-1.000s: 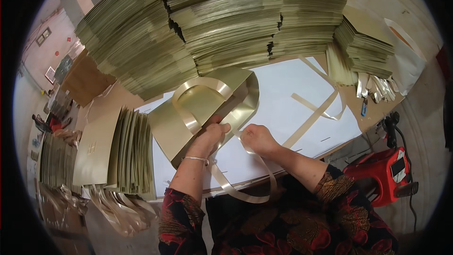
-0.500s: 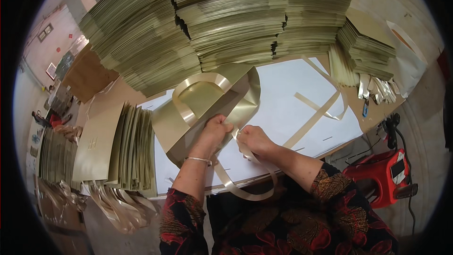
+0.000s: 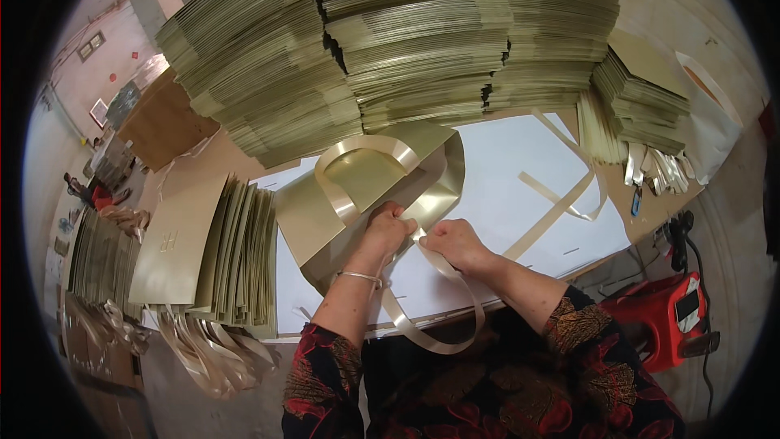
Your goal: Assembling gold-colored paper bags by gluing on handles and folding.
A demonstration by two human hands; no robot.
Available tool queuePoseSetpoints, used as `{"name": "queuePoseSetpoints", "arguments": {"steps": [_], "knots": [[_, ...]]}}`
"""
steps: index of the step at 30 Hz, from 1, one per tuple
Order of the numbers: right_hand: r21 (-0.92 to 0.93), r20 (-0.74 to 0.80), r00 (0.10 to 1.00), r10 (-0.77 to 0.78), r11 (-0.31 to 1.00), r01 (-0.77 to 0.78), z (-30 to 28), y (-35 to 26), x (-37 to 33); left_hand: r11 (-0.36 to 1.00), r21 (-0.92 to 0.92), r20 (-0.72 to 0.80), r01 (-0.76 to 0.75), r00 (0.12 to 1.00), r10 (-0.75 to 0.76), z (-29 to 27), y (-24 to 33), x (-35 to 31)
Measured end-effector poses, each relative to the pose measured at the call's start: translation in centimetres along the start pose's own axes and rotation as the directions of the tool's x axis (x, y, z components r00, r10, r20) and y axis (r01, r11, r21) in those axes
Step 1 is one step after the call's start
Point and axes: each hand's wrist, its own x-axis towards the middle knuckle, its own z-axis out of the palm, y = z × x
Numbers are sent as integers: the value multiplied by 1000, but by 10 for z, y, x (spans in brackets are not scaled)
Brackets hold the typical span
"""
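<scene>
A gold paper bag (image 3: 313, 223) lies opened out on the white sheet, its mouth towards me. A pale gold satin ribbon handle (image 3: 327, 172) arches over its far panel. My left hand (image 3: 388, 234) is closed at the bag's near edge, its fingertips partly hidden at the mouth. Just to the right, my right hand (image 3: 460, 245) pinches a second ribbon (image 3: 445, 346) between thumb and fingers, close to the left fingertips. That ribbon hangs in a loop over the table's front edge. Whether it passes through a hole in the bag cannot be made out.
Tall stacks of flat gold bags (image 3: 422, 32) wall off the back. Finished-looking bags with ribbon handles (image 3: 175, 244) stand at the left. A loose ribbon (image 3: 561, 210) lies on the white sheet (image 3: 487, 154). At the right are ribbon bundles (image 3: 656, 169), a blue cutter (image 3: 636, 200) and a red stool (image 3: 650, 317).
The whole view has shifted slightly, moving everything right and down. My right hand's fingers have changed their pinch on the ribbon, drawing slightly away from the left. The bag stays in place.
</scene>
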Motion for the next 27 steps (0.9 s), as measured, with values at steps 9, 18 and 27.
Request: {"name": "queuePoseSetpoints", "arguments": {"steps": [9, 18, 27], "knots": [[-547, -40, 814, -580, 695, 468, -8, -8, -4, 690, 722, -121, -44, 974, 189, 12, 1, -20], [-876, 214, 849, -484, 289, 386, -9, 11, 49, 639, 767, -138, 54, 987, 81, -55, -13, -96], [-835, 302, 839, -452, 299, 462, -27, 10, 40, 571, 804, -77, -165, 924, 375, -57, -38, -112]]}}
